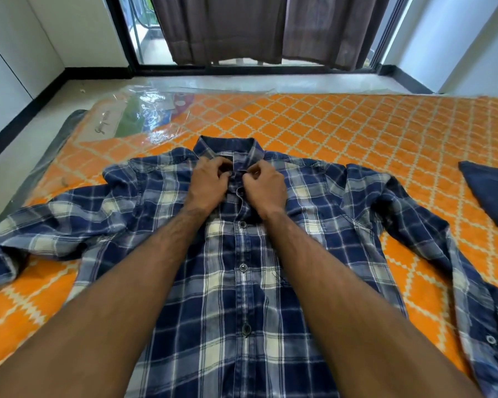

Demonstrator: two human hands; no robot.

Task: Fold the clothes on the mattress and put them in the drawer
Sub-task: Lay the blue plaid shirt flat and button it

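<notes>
Brown fabric curtains (270, 27) hang over black-framed glass sliding door (144, 38); crinkled clear plastic sheet (144, 113) on pale floor (26, 145).

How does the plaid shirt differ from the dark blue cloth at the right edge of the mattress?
The plaid shirt is checked blue and white; the dark blue cloth is plain. The shirt lies spread out in full view; the cloth is cut off by the frame. Both hands pinch the shirt near its collar; nothing touches the cloth. Both lie on the orange mattress.

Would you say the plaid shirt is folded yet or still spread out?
Spread out: the plaid shirt lies flat, front up, on the mattress, sleeves out to both sides.
</notes>
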